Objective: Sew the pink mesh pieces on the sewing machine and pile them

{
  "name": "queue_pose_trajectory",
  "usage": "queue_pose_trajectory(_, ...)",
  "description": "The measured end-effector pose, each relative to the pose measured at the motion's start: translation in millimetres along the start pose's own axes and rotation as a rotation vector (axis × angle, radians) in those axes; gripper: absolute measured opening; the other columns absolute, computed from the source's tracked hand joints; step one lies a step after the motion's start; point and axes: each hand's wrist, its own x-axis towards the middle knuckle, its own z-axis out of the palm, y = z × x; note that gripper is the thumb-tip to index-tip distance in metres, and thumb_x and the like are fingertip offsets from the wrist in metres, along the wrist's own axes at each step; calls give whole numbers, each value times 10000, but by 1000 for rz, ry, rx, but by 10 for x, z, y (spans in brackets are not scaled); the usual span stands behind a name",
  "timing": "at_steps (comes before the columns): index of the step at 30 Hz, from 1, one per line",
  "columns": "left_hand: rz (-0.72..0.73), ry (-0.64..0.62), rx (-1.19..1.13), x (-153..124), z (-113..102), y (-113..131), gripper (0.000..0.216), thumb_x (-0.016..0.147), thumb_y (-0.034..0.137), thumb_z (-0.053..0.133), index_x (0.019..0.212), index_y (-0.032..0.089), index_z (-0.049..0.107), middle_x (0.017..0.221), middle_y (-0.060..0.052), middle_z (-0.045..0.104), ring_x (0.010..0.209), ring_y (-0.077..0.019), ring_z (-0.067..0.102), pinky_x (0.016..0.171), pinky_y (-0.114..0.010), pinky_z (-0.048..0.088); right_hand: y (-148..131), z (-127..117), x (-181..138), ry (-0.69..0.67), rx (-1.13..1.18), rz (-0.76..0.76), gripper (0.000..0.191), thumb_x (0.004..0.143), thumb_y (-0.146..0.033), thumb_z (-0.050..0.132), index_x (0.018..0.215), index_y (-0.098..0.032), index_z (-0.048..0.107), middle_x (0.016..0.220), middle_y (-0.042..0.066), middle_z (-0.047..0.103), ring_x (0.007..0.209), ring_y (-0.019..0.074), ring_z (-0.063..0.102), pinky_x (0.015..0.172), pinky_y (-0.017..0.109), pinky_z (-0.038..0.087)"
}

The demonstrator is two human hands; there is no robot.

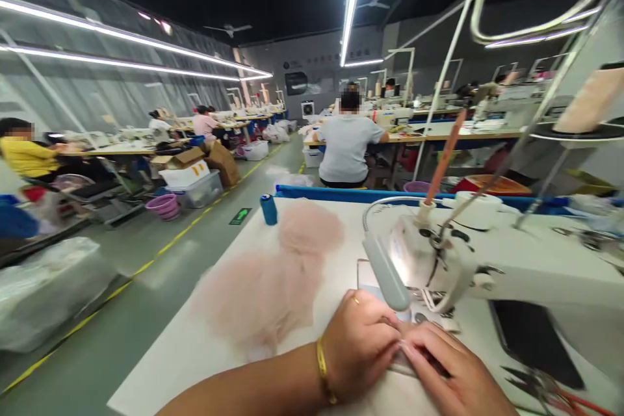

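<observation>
Left hand (pixel 363 344) and right hand (pixel 446 364) met near the table's (pixel 185 351) near edge, fingers of both pinched narrow on pale fabric (pixel 385 396), just in front of the sewing machine (pixel 526 260). Pale fabric spread below the hands, toward that edge. Sheer pink fabric (pixel 268 299) lay crumpled by the left edge; blue thread spool (pixel 268 210) stood at the far-left corner. Black phone (pixel 536 338) lay right of the right hand, snips (pixel 539 383) just beside it.

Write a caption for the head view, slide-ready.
Left hand and right hand close together at a white sewing machine, sheer pink fabric lying on the white table nearby.
</observation>
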Motion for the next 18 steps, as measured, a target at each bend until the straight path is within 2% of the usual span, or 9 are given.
queue_pose_trajectory(3,43,98,-61,7,-90,16,119,984,175,585,954,202,697,1056,-73,743,949,-226,684,865,-393,530,-134,-2,54,-11,-33,53,273,1097,-361,500,895,-292,670,847,27,731,800,213,730,717,316,619)
queue_pose_trajectory(7,56,152,-93,47,-120,48,129,988,155,587,979,200,707,1019,-69,729,921,-225,672,863,-392,530,-146,20,105,-3,-33,38,269,1097,-331,490,891,-284,656,838,17,722,792,208,720,735,314,603)
queue_pose_trajectory(11,25,157,-71,62,-144,75,142,988,155,580,992,198,716,982,-83,703,924,-242,656,826,-384,533,-99,24,72,-53,-40,49,251,1112,-314,469,949,-283,658,906,17,730,843,199,718,762,306,585)
queue_pose_trajectory(18,5,118,-62,77,-160,94,154,983,156,573,914,186,707,931,-82,670,885,-244,632,807,-391,530,-77,37,57,-44,-39,46,242,1110,-312,479,939,-279,646,883,7,715,817,193,699,730,294,563)
